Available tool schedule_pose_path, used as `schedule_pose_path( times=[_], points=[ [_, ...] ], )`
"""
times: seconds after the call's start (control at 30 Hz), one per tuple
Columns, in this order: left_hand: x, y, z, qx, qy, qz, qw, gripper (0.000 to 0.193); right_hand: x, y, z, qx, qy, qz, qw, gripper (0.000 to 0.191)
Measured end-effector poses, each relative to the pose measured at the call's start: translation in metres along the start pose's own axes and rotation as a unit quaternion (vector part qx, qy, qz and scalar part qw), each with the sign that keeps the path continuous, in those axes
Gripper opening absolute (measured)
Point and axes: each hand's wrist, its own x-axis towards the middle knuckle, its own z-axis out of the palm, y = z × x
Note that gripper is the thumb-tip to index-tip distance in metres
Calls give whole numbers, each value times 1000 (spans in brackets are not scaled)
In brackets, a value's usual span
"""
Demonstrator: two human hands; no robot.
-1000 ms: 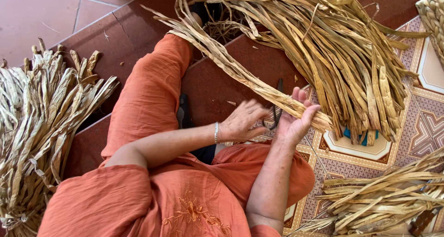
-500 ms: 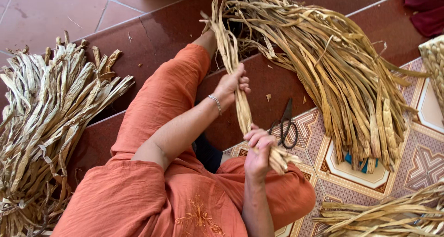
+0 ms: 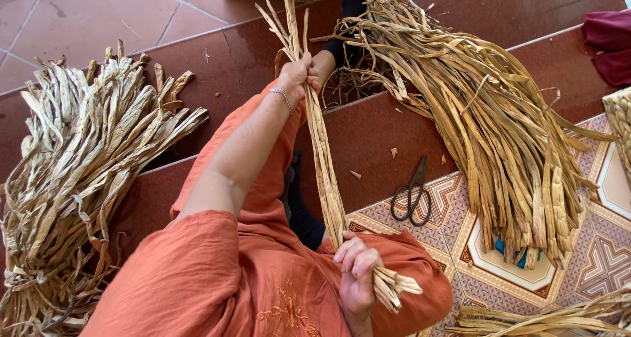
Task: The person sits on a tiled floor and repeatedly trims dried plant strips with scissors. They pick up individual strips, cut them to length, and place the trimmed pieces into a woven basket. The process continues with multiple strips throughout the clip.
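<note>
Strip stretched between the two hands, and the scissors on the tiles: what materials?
Strip: looks like dried plant fibre, maybe leaf or reed; tan, matt, creased lengthwise, frayed ends. Scissors: probably metal; dark, dull, thin blades, looped handles, coating unclear.

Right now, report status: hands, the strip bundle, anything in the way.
Left hand gripping dried strip bundle high. Right hand clamps its lower end. Bundle stretched taut between them. Scissors on the floor beside, apart.
</note>
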Motion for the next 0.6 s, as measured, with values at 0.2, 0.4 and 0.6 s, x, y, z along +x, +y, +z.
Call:
schedule_pose_path(
  times=[0.2, 0.4, 0.6],
  points=[
    [-8, 52, -17, -19, 69, 62, 995, 32, -15, -5, -17, 37, -62, -45, 996, 37],
    [-15, 84, -39, -11, 72, 83, 994, 38, -42, -1, -38, 52, -63, -22, 996, 40],
    [-25, 104, -51, 2, 125, 98, 987, 38, -59, -1, -68, 57, -75, -38, 995, 40]
  ],
)
